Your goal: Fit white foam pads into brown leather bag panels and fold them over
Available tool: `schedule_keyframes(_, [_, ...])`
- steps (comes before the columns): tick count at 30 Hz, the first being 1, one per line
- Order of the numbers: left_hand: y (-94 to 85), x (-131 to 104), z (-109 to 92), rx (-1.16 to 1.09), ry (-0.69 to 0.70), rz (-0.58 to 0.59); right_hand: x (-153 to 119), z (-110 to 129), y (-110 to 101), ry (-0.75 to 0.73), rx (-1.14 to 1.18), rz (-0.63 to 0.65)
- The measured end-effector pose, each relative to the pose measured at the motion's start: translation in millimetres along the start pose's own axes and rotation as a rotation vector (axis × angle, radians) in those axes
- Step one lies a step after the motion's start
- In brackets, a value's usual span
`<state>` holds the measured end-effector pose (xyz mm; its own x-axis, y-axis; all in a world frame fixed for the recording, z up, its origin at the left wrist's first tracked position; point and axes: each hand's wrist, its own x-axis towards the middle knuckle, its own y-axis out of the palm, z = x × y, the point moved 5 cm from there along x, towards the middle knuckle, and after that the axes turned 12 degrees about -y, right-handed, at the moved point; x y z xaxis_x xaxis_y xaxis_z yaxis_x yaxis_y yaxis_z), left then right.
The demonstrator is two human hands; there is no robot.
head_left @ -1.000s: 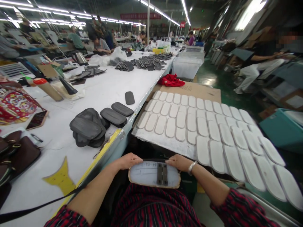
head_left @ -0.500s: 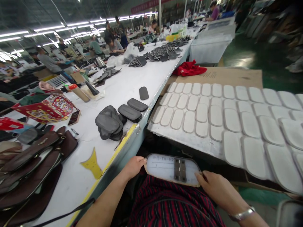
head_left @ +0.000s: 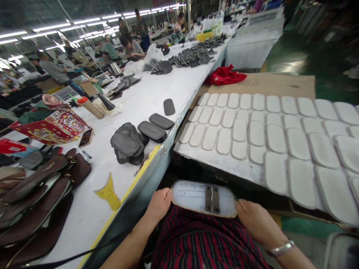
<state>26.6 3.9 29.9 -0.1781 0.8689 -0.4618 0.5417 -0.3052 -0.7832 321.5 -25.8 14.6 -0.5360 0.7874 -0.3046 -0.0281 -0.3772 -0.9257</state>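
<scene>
Held at lap height is an oval panel (head_left: 192, 196) with a whitish translucent face, handwriting and drawn lines, and a thin brownish rim. A dark strip (head_left: 212, 199) with small dots at its corners crosses the panel right of its middle. My left hand (head_left: 160, 203) pinches the panel's left end between thumb and curled fingers. At the opposite end my right hand (head_left: 249, 216) grips the rim, its fingers partly hidden. Up and to the left, a pile of dark grey oval pieces (head_left: 126, 144) lies on the white table (head_left: 112, 112).
Rows of pale oval pieces (head_left: 298, 147) cover a board at my right, with a red cloth (head_left: 227, 76) behind. Brown leather bags (head_left: 42, 194), a yellow template (head_left: 109, 191) and a patterned red box (head_left: 56, 126) occupy the table's left part. Other people work farther back.
Both hands still hold the panel, which has moved slightly up in view. My right thumb has shifted from the panel's face to its right edge. The whole view has tilted down a little.
</scene>
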Motion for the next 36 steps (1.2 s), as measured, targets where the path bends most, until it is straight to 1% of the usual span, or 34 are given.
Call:
schedule_keyframes(2, [2.6,-1,3,-0.016,0.008,-0.014,0,-1,1,0.006,0.067,-0.057])
schedule_keyframes(4, [5.5,-3,7,-0.12,-0.01,0.017,-2,-2,0,0.056,0.197,-0.124])
schedule_keyframes(7, [11.7,-7,10,-0.396,-0.084,0.178,-8,-5,-2,0.186,0.445,-0.197])
schedule_keyframes(8, [12.6,-8,9,-0.439,-0.101,0.219,-10,-5,-3,0.209,0.521,-0.205])
schedule_keyframes(9, [11.9,-9,8,-0.417,-0.102,0.231,-13,-5,-4,0.223,0.592,-0.203])
schedule_keyframes(10, [9.9,-9,6,-0.334,-0.087,0.211,-15,-4,-5,0.23,0.656,-0.193])
schedule_keyframes(12, [4.4,-6,3,-0.074,-0.032,0.121,-18,-5,-8,0.254,0.762,-0.158])
schedule_keyframes(14, [2.9,-1,2,0.107,0.006,0.085,-20,-8,-8,0.308,0.855,-0.119])
schedule_keyframes(17, [5.9,6,4,0.15,0.017,0.126,-17,-12,-5,0.373,0.96,-0.071])
schedule_keyframes(19, [6.2,7,4,0.141,0.022,0.123,-15,-13,-3,0.387,0.966,-0.056])
schedule_keyframes(23, [4.1,7,2,0.133,0.02,0.105,-11,-10,-3,0.367,0.933,-0.05])
schedule_keyframes(25, [3.0,9,1,0.127,0.02,0.106,-9,-8,-6,0.358,0.872,-0.038])
schedule_keyframes(28, [1.7,14,0,0.138,0.052,0.099,-6,-6,-11,0.352,0.71,-0.03])
schedule_keyframes(32, [4.5,17,1,0.201,0.076,0.088,-2,-2,-15,0.362,0.565,-0.086])
schedule_keyframes(34, [7.2,17,2,0.215,0.084,0.075,-2,-2,-13,0.388,0.558,-0.121])
schedule_keyframes(36, [8.7,17,2,0.217,0.096,0.065,-2,-3,-9,0.41,0.603,-0.133])
